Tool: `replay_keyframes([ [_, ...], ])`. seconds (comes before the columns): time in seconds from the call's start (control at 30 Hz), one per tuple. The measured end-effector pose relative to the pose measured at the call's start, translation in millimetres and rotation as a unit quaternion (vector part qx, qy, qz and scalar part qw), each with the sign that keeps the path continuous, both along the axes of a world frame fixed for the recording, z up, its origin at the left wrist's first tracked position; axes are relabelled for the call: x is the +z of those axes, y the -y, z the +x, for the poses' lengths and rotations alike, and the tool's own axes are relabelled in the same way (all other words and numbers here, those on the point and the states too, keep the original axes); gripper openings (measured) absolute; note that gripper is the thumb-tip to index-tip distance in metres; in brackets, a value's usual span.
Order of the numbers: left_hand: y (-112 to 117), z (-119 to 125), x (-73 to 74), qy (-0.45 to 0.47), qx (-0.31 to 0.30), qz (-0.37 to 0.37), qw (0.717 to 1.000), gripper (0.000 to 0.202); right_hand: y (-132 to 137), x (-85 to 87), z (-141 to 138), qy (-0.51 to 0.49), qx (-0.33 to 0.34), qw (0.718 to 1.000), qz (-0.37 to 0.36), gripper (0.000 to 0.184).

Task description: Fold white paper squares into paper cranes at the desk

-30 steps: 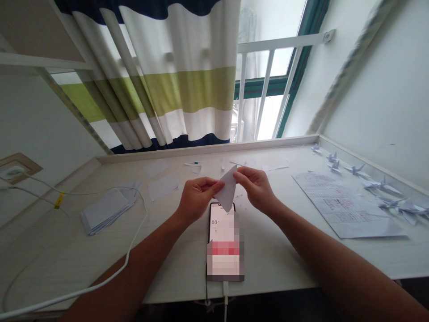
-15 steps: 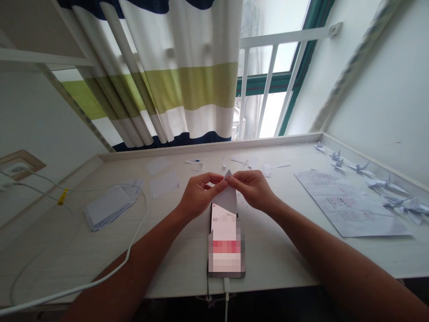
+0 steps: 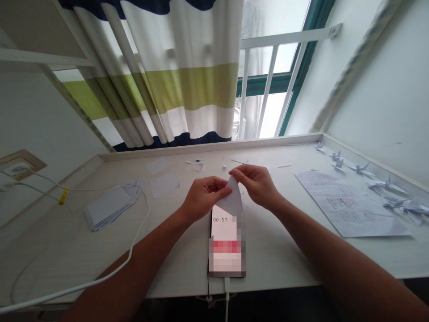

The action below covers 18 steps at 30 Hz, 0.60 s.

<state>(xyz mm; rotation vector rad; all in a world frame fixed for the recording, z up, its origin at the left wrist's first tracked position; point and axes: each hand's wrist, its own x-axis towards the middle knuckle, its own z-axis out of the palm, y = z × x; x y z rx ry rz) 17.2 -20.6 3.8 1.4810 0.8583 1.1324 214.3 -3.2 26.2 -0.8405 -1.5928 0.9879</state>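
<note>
A folded piece of white paper (image 3: 232, 199) is held up between my two hands, above the top end of a phone. My left hand (image 3: 205, 197) pinches its left side between thumb and fingers. At the upper tip, the thumb and index finger of my right hand (image 3: 254, 182) close on the paper. The phone (image 3: 225, 231) lies on the desk with its screen lit, and a white charging cable (image 3: 227, 286) runs from its near end. Part of the phone's top is hidden behind the paper.
Stacked white paper sheets (image 3: 109, 208) lie at the left, near a long white cable (image 3: 140, 219). At the right are a printed sheet (image 3: 345, 203) and a row of folded paper cranes (image 3: 362, 169). Loose paper (image 3: 165, 184) and scraps lie toward the back of the desk (image 3: 275, 255).
My right hand has moved slightly up and right, its grip now at the paper's tip. The paper has shifted a little right, and the left hand has lowered slightly.
</note>
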Motion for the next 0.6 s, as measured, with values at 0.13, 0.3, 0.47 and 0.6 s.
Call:
replay_keyframes([
  [0.13,-0.2,0.0,-0.8,-0.007,-0.016,-0.031,0.999,0.025,2.0,-1.4,-2.0,-0.008,-0.025,1.0,0.008,0.031],
  [0.3,2.8,3.8,3.6,-0.006,-0.001,-0.041,0.999,0.026,0.6,-1.9,-2.0,-0.011,-0.04,0.999,-0.001,0.035],
  [0.47,1.0,4.7,6.6,0.028,0.068,-0.032,0.997,0.03,-1.6,-1.8,0.7,0.047,0.019,0.998,-0.044,0.047],
  [0.6,-1.3,1.5,7.8,0.028,0.073,-0.02,0.997,0.03,1.3,0.7,1.2,0.09,0.017,0.995,-0.025,0.046],
])
